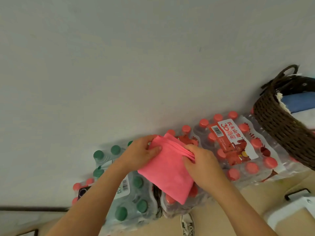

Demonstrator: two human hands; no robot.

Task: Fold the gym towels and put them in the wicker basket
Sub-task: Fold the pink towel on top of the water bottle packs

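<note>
pink towel (168,176), far corners in tight grip of left hand (142,155) and right hand (202,163)

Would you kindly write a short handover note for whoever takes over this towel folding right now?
Left hand grips the pink towel at its far corner; right hand pinches its layered edge.
The pink towel lies folded on the bottle packs in front of the person.
The wicker basket stands at the right on the packs, with something blue inside.
Done: pink towel folded, or nearly.
Left: put it in the basket.
</note>
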